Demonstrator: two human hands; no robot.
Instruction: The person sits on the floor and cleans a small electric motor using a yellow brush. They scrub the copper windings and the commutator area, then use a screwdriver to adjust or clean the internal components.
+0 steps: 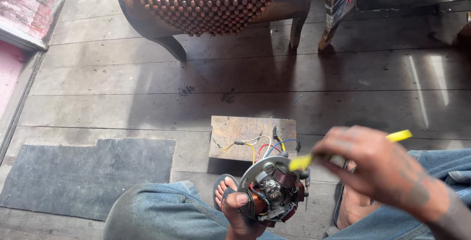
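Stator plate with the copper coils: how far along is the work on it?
Done: the round metal stator plate with copper coils is off any machine, its coloured wires loose over the small wooden block. In hand: the left hand grips the plate; the right hand brings a yellow-handled tool to it. Left: cannot tell; the wires remain unconnected.

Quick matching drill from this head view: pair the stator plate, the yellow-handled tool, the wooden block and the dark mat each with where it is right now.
Things:
1. stator plate
2. yellow-handled tool
3. wooden block
4. dark mat

Places:
A. flat on the floorboards, off to the left
B. gripped in the left hand
C. on the floor just beyond the wires
D. held in the right hand

Pairs: 1-B, 2-D, 3-C, 4-A
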